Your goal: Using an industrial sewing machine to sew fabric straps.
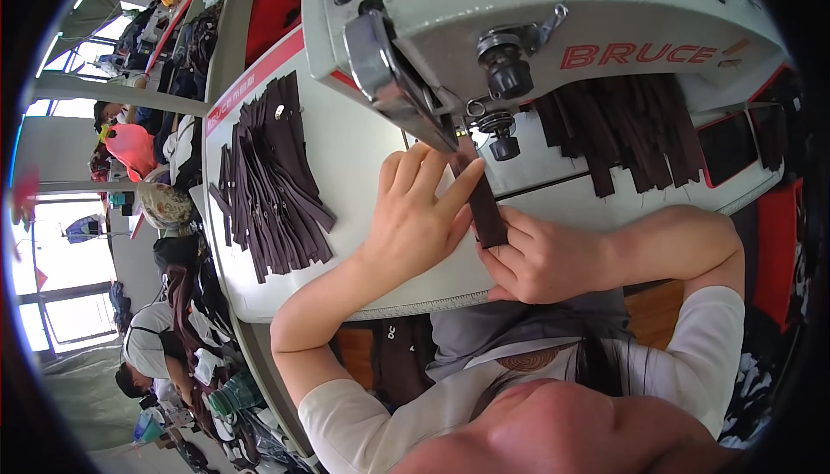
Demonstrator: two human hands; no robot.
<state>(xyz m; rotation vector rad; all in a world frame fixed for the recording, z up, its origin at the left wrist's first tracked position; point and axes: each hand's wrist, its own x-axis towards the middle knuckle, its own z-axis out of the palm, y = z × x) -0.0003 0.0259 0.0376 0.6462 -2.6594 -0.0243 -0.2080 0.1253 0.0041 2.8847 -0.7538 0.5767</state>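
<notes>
A dark brown fabric strip (486,211) runs from beneath the needle area of a Bruce sewing machine (635,33) towards my body. My left hand (418,208) has its index finger across the strip and its thumb at the strip's left edge, close to the machine's metal guard (389,72). The other left fingertips are beside the guard's lower end. My right hand (545,253) pinches the strip's near end, above the white machine table (402,292). The needle and presser foot are mostly hidden by the guard and fingers.
Dark brown zippers (272,175) lie in a fanned pile at left. More dark strips (616,130) lie right of the needle area, next to a red-edged phone (729,149). Thread-tension knobs (509,78) jut from the machine. Several people work among garments at far left.
</notes>
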